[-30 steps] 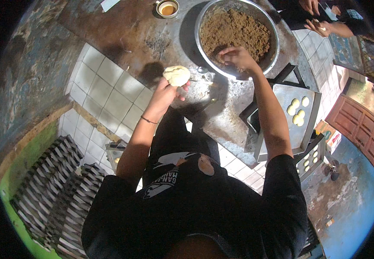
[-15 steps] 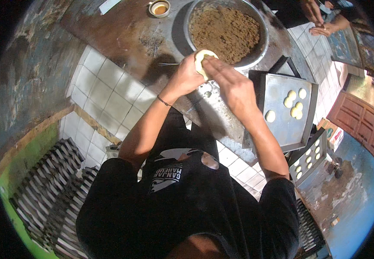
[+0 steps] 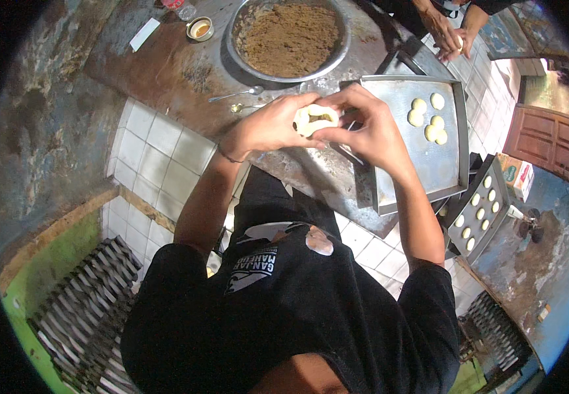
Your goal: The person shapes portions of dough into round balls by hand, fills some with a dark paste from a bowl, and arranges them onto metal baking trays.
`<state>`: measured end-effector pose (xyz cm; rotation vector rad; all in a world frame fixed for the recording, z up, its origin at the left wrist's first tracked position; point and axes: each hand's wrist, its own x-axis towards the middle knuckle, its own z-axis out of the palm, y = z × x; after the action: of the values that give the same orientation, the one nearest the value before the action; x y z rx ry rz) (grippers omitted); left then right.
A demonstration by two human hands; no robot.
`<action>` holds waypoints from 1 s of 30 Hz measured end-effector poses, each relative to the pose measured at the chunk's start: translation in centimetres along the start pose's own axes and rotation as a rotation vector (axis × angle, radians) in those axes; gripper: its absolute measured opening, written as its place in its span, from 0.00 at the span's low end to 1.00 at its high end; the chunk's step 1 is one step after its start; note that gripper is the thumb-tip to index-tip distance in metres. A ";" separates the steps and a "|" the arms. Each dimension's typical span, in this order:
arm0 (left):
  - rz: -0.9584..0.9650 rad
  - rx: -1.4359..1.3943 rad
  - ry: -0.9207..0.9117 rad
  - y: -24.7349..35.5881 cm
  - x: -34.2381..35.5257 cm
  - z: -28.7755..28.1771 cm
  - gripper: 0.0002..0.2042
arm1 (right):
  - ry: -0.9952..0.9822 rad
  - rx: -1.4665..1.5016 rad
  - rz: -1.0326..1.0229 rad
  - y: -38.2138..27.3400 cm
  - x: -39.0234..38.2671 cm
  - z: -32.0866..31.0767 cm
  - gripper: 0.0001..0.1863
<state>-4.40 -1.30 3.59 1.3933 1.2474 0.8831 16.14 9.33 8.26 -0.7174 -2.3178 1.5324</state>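
From my remote feed, the grimy table (image 3: pixel 166 72) spreads widest, with a metal tray (image 3: pixel 422 164) to the right bearing pale dough rounds (image 3: pixel 415 118), and a steel bowl (image 3: pixel 284 79) of brown crumbly filling (image 3: pixel 291 39) ahead. I have the left hand (image 3: pixel 271 125) curled half closed around the left side of a dough piece (image 3: pixel 304 119); the right hand (image 3: pixel 373 125) arches, thumb and fingers apart, gripping its right edge. The dough, hollow-mouthed, sits between them above the table's near side.

Left hand (image 3: pixel 271 126) holds dough (image 3: pixel 305 125), apparently around filling (image 3: pixel 322 119).
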 end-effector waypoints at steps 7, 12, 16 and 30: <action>0.032 -0.476 0.117 3.0 0.7 7.7 0.19 | 0.043 0.879 0.395 3.2 -6.6 -2.7 0.17; -0.037 -0.411 0.115 3.8 3.0 12.0 0.14 | 0.242 -0.137 -0.166 0.6 -10.4 -4.9 0.37; -0.252 -0.744 0.012 5.8 4.2 13.2 0.16 | 0.276 -0.202 -0.234 1.0 -11.6 -6.8 0.22; 0.147 -0.476 0.267 14.0 9.1 20.5 0.11 | 0.712 1.491 -0.106 3.3 -16.0 -0.3 0.19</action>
<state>20.12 4.08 12.01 1.0139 1.0424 1.4015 30.63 1.99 6.06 -0.4944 -0.3790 1.9157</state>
